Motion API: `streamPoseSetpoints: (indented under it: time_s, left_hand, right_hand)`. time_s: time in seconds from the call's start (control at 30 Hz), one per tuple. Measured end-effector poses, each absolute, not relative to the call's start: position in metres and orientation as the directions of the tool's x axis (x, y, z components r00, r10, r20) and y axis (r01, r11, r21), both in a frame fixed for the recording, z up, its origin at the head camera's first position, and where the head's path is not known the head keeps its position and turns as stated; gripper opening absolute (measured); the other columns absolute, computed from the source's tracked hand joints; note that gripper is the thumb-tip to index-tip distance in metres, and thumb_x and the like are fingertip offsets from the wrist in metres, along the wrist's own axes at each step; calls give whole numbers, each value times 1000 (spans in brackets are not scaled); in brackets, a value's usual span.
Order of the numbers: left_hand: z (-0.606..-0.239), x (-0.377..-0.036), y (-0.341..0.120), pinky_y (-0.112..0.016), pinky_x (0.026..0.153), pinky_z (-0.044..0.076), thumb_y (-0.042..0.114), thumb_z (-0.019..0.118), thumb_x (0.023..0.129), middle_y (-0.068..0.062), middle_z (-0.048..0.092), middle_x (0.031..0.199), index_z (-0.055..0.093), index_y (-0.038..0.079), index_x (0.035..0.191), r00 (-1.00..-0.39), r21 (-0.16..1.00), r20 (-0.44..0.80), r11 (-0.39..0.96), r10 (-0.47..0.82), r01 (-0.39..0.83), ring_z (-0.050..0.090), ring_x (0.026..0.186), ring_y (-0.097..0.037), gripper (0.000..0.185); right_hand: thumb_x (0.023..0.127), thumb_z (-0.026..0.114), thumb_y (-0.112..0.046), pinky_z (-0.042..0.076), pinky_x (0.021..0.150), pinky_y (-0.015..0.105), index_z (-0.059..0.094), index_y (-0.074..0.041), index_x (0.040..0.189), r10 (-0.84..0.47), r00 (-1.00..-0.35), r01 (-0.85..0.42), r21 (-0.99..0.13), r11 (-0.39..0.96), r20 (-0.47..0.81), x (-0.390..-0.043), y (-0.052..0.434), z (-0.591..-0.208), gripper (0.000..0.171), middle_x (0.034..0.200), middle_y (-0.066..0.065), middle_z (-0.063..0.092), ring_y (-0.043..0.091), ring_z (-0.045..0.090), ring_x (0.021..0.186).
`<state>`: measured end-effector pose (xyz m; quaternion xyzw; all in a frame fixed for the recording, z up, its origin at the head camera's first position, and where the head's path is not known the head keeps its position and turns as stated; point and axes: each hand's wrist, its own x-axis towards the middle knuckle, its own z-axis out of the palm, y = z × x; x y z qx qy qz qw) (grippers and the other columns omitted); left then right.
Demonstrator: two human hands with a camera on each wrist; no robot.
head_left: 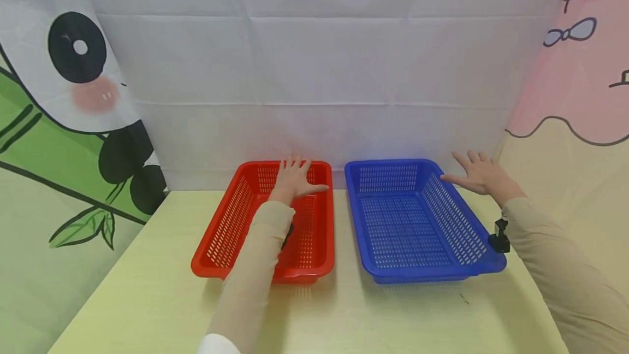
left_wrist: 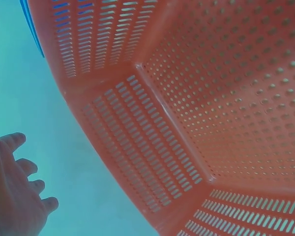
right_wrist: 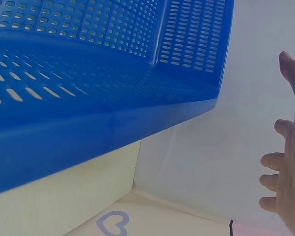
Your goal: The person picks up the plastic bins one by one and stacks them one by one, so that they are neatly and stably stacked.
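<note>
A red perforated basket (head_left: 231,217) and a blue perforated basket (head_left: 457,234) stand side by side on the pale yellow table (head_left: 147,299), both with nothing inside. My left hand (head_left: 295,177) hovers over the far end of the red basket, fingers spread straight, holding nothing. In the left wrist view the left hand (left_wrist: 14,191) shows at the lower left beside the red basket's wall (left_wrist: 196,123). My right hand (head_left: 479,173) floats open just past the blue basket's far right corner. In the right wrist view the right hand (right_wrist: 287,182) sits beside the blue basket (right_wrist: 88,64).
A white cloth backdrop (head_left: 314,70) hangs close behind the baskets. A panda-print curtain (head_left: 59,124) closes the left side and a pink cartoon curtain (head_left: 580,70) the right. A small black camera mount (head_left: 499,236) rides on my right wrist.
</note>
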<state>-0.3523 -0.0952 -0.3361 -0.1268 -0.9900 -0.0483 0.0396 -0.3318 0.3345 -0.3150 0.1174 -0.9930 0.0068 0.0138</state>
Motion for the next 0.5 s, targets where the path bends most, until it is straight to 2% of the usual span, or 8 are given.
streamPoseSetpoints:
  time_s: [0.3,0.5]
  left_hand:
    - [-331,-351,-85,-50,113,9,66,50,78,-16,14,152,25,13,145,-962,111,99,958,255,265,5,140,-35,89]
    - [-331,-353,-76,-48,113,11,65,52,77,-14,18,151,24,12,145,-957,132,98,949,274,285,11,139,-35,91]
  right_hand:
    - [87,35,-63,20,96,71,18,4,142,-237,-971,-237,-6,971,23,-331,336,-310,88,138,42,18,60,17,124]
    - [87,36,-62,20,96,71,16,4,142,-235,-972,-235,-44,971,4,-328,335,-305,89,138,42,16,60,16,124]
